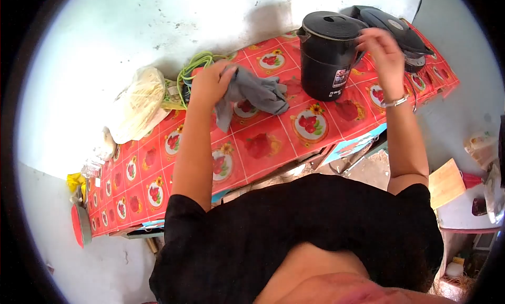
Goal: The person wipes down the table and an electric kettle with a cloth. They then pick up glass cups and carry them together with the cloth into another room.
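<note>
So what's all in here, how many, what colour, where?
Tablecloth: one, patterned red, centre
Wall: one, pale, behind tablecloth
Jug: one, black, near right hand
Cloth: one, grey, in left hand
Appliance: one, dark, tablecloth's right end
Cord: one coil, green, by left hand
Plastic bag: one, pale, left of cord
Board: one, tan, far right
Small clutter: uncounted, mixed colours, both far edges
Bracelet: one, silvery, right wrist
Shirt: one, black, lower centre
Left hand: one, bare, gripping cloth
Right hand: one, bare, at jug's handle

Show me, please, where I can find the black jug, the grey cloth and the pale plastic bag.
Black jug (325,62): head view, on the front of its body.
Grey cloth (252,90): head view, on its crumpled middle.
Plastic bag (139,101): head view, on its bulging side.
</note>
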`<act>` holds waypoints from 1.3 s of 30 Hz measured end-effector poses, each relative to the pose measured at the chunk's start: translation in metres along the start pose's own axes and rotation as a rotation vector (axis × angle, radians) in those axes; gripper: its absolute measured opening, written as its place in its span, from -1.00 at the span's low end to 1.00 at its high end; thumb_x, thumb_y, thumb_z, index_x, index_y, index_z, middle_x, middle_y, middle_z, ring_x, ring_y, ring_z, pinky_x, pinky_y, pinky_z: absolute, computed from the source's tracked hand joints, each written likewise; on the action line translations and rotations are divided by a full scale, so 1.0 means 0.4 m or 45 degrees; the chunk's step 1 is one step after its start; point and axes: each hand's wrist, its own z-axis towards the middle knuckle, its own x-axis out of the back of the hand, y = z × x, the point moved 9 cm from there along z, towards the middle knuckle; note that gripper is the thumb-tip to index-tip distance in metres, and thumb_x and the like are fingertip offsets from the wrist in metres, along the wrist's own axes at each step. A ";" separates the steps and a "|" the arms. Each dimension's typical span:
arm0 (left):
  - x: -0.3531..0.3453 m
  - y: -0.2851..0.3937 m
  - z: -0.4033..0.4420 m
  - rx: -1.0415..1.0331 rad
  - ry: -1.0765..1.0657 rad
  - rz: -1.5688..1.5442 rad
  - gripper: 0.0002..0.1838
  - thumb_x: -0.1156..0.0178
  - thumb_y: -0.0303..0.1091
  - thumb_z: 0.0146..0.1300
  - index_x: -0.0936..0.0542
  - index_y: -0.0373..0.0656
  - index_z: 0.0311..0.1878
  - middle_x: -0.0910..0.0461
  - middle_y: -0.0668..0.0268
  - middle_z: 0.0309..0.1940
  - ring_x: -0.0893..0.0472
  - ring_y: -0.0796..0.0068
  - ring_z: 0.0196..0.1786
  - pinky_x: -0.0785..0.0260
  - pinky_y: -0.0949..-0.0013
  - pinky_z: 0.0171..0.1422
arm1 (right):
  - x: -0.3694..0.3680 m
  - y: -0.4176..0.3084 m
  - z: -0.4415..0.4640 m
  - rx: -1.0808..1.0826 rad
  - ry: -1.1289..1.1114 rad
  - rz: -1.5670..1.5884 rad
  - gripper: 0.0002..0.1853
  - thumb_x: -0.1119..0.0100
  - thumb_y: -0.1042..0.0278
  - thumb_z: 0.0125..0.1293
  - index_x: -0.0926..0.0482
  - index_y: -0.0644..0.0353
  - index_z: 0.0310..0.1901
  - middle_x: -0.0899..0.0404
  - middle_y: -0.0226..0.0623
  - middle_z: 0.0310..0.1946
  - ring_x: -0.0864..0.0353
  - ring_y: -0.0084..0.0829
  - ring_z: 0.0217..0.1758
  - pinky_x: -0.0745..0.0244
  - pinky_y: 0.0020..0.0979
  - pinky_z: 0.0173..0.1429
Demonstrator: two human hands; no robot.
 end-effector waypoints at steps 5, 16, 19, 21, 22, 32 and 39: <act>0.083 0.232 0.119 -0.338 0.141 -0.154 -0.65 -0.14 -0.04 0.28 -0.65 -0.08 -0.06 -0.66 0.10 -0.23 -0.64 0.06 -0.16 -0.46 0.19 -0.07 | -0.293 -0.019 -0.130 -0.126 -0.601 -0.313 -0.35 -0.32 0.25 0.20 -0.31 0.18 0.30 -0.57 -0.24 -0.01 -0.58 -0.58 -0.27 -0.52 -0.51 -0.13; 0.132 0.403 0.223 -0.413 0.350 -0.254 -0.70 -0.24 -0.15 0.23 -0.66 -0.06 -0.05 -0.69 0.13 -0.23 -0.67 0.22 -0.20 -0.47 0.31 -0.05 | -0.026 0.045 0.073 -0.491 -0.153 0.497 -0.82 -0.07 0.27 0.32 -0.56 0.19 -0.30 -0.59 -0.40 -0.46 -0.52 -0.58 -0.54 -0.46 -0.52 -0.41; 0.114 0.466 0.242 -0.452 0.383 -0.404 -0.71 -0.23 -0.27 0.19 -0.64 -0.21 -0.07 -0.66 0.02 -0.20 -0.64 0.02 -0.17 -0.48 0.21 -0.05 | 0.070 0.049 0.201 -0.422 -0.030 0.711 -0.81 -0.05 0.31 0.37 -0.59 0.24 -0.20 -0.64 -0.38 -0.25 -0.57 -0.51 -0.28 -0.49 -0.49 -0.10; 0.067 0.458 0.271 -0.414 0.527 -0.360 -0.70 -0.21 -0.24 0.20 -0.63 -0.12 -0.03 -0.65 0.03 -0.20 -0.63 0.01 -0.15 -0.47 0.17 -0.03 | 0.079 0.043 0.237 -0.370 0.080 0.572 -0.75 -0.05 0.23 0.37 -0.59 0.21 -0.10 -0.63 -0.38 -0.19 -0.56 -0.49 -0.17 -0.46 -0.43 0.02; 0.049 0.447 0.274 -0.378 0.662 -0.313 -0.70 -0.19 -0.21 0.22 -0.62 -0.02 0.01 -0.64 0.03 -0.20 -0.61 0.00 -0.12 -0.46 0.13 -0.02 | 0.041 0.013 0.241 -0.305 0.062 0.427 -0.69 -0.03 0.16 0.37 -0.58 0.18 -0.03 -0.62 -0.39 -0.16 -0.54 -0.48 -0.12 -0.43 -0.38 0.11; -0.163 0.393 0.265 -0.181 0.447 -0.193 -0.41 -0.11 -0.08 0.26 -0.36 -0.28 0.25 -0.48 -0.06 0.14 -0.49 -0.01 0.18 -0.34 0.15 0.24 | -0.225 0.083 0.241 0.159 -0.691 -1.309 -0.44 0.29 -0.23 0.38 -0.63 -0.08 0.01 -0.67 -0.23 -0.10 -0.60 -0.09 0.03 -0.44 -0.03 0.13; -0.194 0.328 0.272 -0.039 0.131 -0.617 -0.48 -0.13 -0.12 0.23 -0.41 -0.24 0.18 -0.57 -0.14 -0.05 -0.54 -0.11 0.07 -0.38 0.07 0.14 | -0.337 0.054 0.228 0.279 -0.666 -1.624 -0.44 0.28 -0.14 0.38 -0.70 0.05 -0.28 -0.69 -0.17 -0.25 -0.67 -0.07 -0.18 -0.54 -0.13 -0.06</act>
